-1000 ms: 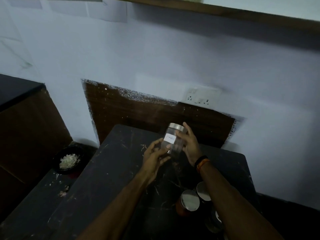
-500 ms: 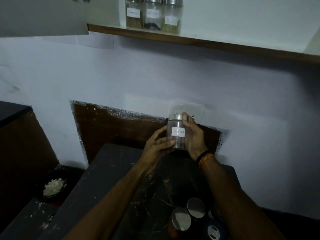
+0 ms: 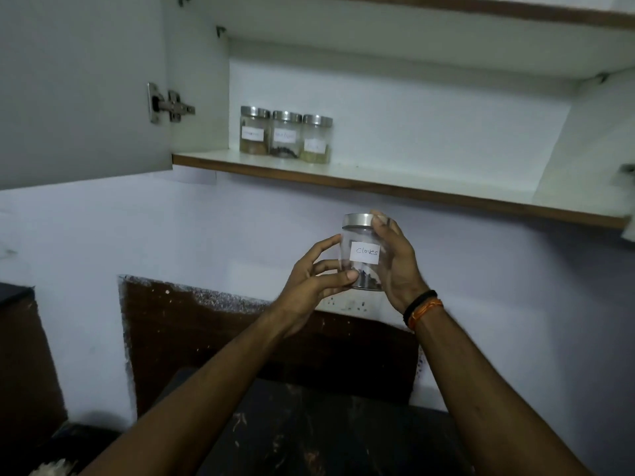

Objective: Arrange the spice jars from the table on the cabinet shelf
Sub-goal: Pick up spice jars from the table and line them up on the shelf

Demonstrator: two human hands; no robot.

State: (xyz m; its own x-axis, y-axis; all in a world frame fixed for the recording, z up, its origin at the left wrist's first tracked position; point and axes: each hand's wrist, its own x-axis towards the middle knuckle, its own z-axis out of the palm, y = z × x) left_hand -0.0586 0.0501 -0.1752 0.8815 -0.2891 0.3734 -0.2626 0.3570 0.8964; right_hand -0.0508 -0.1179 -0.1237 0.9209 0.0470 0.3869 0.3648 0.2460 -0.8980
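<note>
Cloves jar [image 3: 362,252], a clear glass jar with a silver metal lid and a white handwritten label reading "Cloves", is sitting upright in mid-air at the centre of the frame, held between both hands below the front edge of the cabinet shelf [image 3: 395,182]. Dark bits are lying at the bottom of the jar. On the right of the jar, the right hand [image 3: 398,266] is wrapping around its side, with a fingertip reaching up to the lid's rim; black and orange wrist bands [image 3: 422,309] are circling that wrist. On the left of the jar, the left hand [image 3: 316,280] is pressing its thumb and fingertips against the lower part of the glass, so both hands are gripping the jar. In the upper middle of the frame, three shelf jars [image 3: 286,135] with metal lids and white labels are standing in a row, touching side by side, at the left end of the shelf. An open cabinet door [image 3: 79,91] with a metal hinge [image 3: 170,104] is filling the upper left. A dark table [image 3: 326,434] is showing along the bottom of the frame, between the forearms.
</note>
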